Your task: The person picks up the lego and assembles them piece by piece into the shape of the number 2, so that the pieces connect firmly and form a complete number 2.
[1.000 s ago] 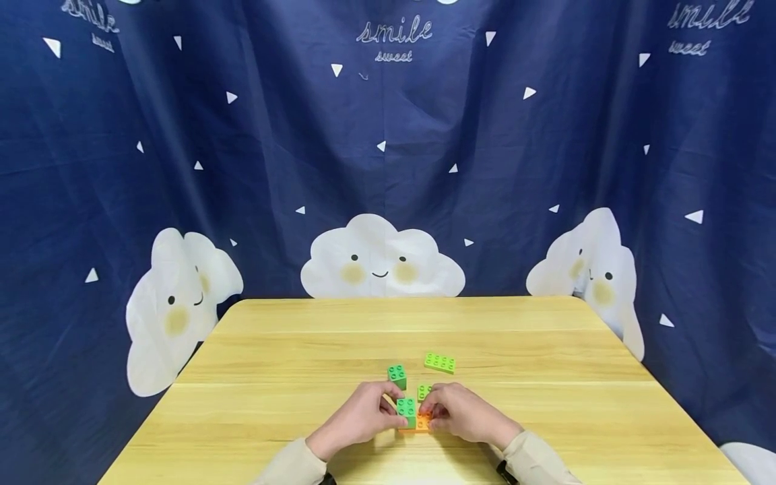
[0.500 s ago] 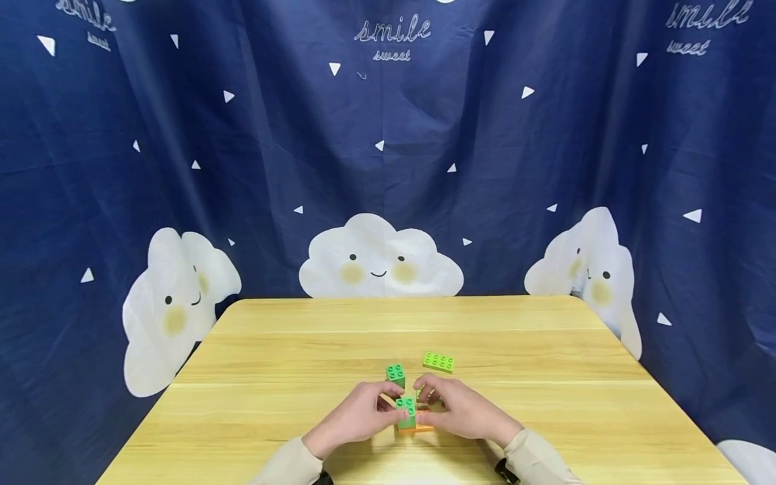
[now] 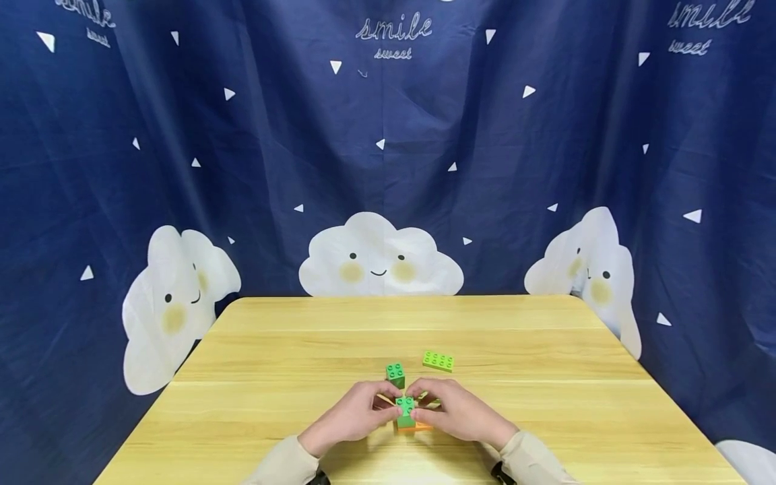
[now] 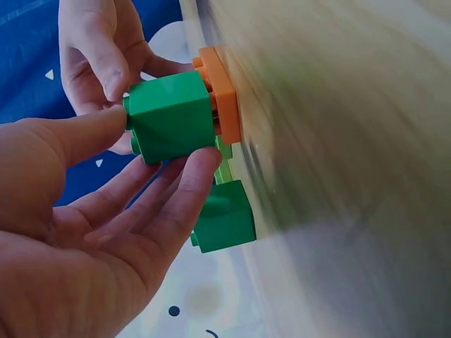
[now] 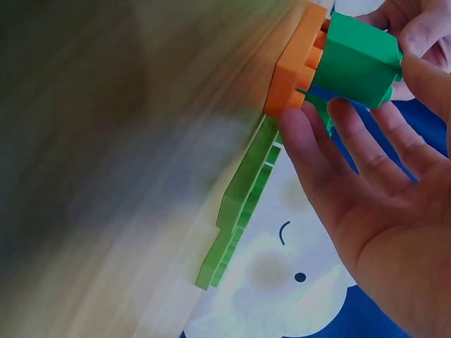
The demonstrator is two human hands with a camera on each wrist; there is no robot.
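Note:
Over the table, my left hand [image 3: 358, 414] grips a green building block [image 4: 173, 116] between thumb and fingertips. The block stands studs up on the left part of a flat orange brick [image 4: 227, 102], and orange studs show between the two. My right hand [image 3: 463, 411] pinches the same block from the other side, thumb at its studded top edge. One right fingertip [image 5: 296, 127] reaches down to the orange brick's end. In the right wrist view, the orange brick lies on the wood, its near studs bare.
A second green block [image 3: 395, 377] stands just behind the hands. Farther back lies a long lime brick [image 3: 438, 361]. Another lime brick [image 5: 246, 183] is mostly hidden by my right hand in the head view. A dark blue cloud-print curtain [image 3: 382, 135] hangs behind the table [image 3: 291, 350].
My right hand has left the orange brick's right side and moved left onto the green block, covering the nearer lime brick. The left hand keeps its grip in almost the same place.

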